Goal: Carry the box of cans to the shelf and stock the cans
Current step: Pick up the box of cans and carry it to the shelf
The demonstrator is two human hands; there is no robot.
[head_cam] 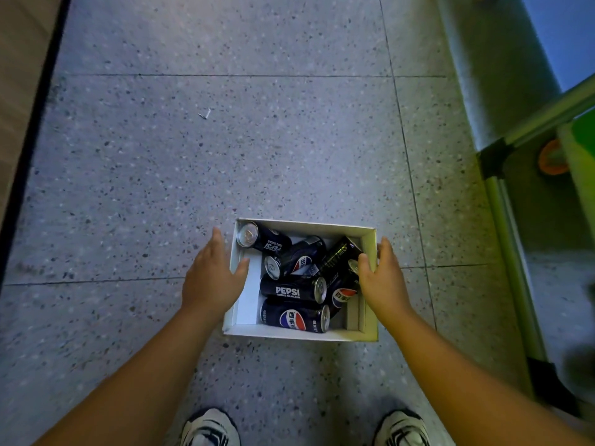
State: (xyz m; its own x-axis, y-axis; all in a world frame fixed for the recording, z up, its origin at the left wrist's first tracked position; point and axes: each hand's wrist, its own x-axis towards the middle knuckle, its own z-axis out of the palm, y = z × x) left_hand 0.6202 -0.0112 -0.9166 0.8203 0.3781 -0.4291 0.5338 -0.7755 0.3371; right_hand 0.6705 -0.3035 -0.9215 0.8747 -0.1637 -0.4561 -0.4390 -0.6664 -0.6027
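A white open cardboard box (299,334) sits low on the speckled floor in front of my feet. Several dark blue Pepsi cans (291,291) lie jumbled on their sides inside it, and one black can (341,252) leans against the right wall. My left hand (212,278) clasps the box's left wall, thumb inside and fingers outside. On the right wall, my right hand (384,281) holds the same way, its thumb next to a can top. I cannot tell whether the box rests on the floor or is just off it.
A green metal shelf frame (515,226) with black corner joints runs along the right side, with an orange-rimmed object (552,157) behind it. A dark strip and wooden panel (29,123) border the left. A small white scrap (205,114) lies on the floor ahead. My shoes (209,428) show below.
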